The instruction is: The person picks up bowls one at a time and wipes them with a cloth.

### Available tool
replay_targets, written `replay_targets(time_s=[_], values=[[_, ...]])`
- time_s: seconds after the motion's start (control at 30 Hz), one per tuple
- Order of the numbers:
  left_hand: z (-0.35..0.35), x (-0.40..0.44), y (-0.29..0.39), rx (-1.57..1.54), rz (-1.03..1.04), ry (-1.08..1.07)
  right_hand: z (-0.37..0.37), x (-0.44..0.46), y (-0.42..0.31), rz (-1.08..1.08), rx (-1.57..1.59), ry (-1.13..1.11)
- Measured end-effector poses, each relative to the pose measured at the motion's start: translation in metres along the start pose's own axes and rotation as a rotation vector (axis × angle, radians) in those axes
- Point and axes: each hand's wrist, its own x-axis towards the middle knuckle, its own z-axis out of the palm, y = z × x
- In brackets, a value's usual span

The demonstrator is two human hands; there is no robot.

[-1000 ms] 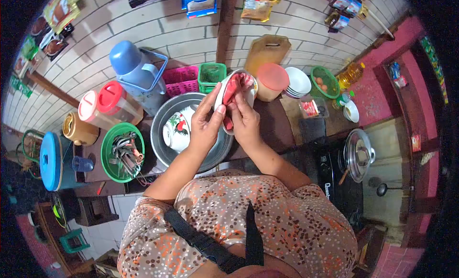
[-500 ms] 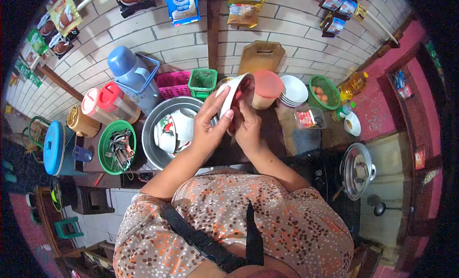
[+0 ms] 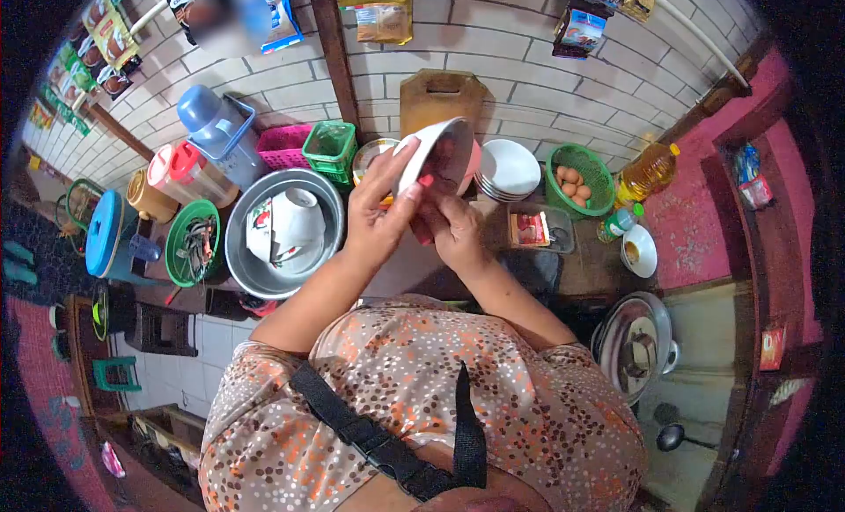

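A white bowl (image 3: 424, 156) is held tilted on its side above the counter, its hollow facing right. My left hand (image 3: 380, 198) grips it from the left, fingers along the outside and thumb near the rim. My right hand (image 3: 456, 235) is closed at the bowl's lower right, around what looks like a red cloth (image 3: 422, 233); most of this cloth is hidden by the fingers. Left of my hands, a grey metal basin (image 3: 236, 239) holds white bowls (image 3: 295, 221) with a rooster pattern.
Left of the basin is a green basket of cutlery (image 3: 187, 270). Stacked white plates (image 3: 510, 167), a green basket of eggs (image 3: 597, 188), an oil bottle (image 3: 650, 173) and a small white bowl (image 3: 647, 258) stand to the right. A lidded pot (image 3: 634, 345) sits lower right.
The view has shifted, so the counter's things appear further left. The bowl is still in my left hand, turned slightly, with my right hand still against it.
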Motion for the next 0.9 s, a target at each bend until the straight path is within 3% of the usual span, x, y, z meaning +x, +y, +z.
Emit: replay_targets(time_s=[0.07, 0.2, 0.33, 0.43, 0.5, 0.53, 0.77, 0.9], values=[[0.008, -0.003, 0.003, -0.22, -0.222, 0.044, -0.022, 0.008, -0.003, -0.151, -0.141, -0.149], [0.022, -0.007, -0.002, -0.403, -0.362, 0.075, -0.041, 0.033, -0.013, -0.195, -0.429, -0.172], [0.025, -0.004, -0.011, -0.505, -0.453, 0.164, -0.037, 0.041, -0.034, -0.163, -0.358, -0.11], [0.011, -0.006, -0.03, -0.619, -0.567, 0.114, -0.034, 0.038, -0.039, -0.18, -0.287, -0.205], [0.01, -0.004, -0.033, -0.695, -0.619, 0.141, -0.041, 0.037, -0.042, -0.233, -0.426, -0.358], [0.01, 0.0, -0.027, -0.725, -0.609, 0.127, -0.046, 0.039, -0.051, -0.157, -0.498, -0.455], [0.005, 0.005, -0.043, -0.898, -0.769, 0.124, -0.037, 0.051, -0.053, -0.197, -0.79, -0.327], [0.0, 0.01, -0.043, -0.944, -0.692, 0.087, -0.023, 0.051, -0.054, -0.2, -0.625, -0.288]])
